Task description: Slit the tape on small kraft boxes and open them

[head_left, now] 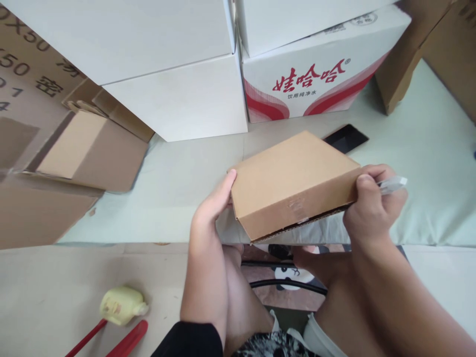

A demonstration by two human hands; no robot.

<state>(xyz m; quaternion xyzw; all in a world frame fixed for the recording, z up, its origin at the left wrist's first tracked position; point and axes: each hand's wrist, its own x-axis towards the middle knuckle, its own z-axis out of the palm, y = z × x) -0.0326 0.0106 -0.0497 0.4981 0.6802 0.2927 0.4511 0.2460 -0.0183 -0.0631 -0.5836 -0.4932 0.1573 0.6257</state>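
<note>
Kind of place: a storage or packing corner, perhaps in a home; which of these cannot be settled
Counter point(178, 188): spread with a pale green cloth, creased along its front edge
Back edge: large white cartons point(186, 104) beside a red-and-white carton point(312, 89) printed for drinking water
Left end: brown cardboard boxes point(111, 153), some with large black printing
Back right corner: more brown cardboard point(446, 54)
Below the front edge: a panda picture point(290, 272), the homelike touch
Beyond the front left corner: a yellow bottle point(121, 305) near red bars point(128, 339)
</note>
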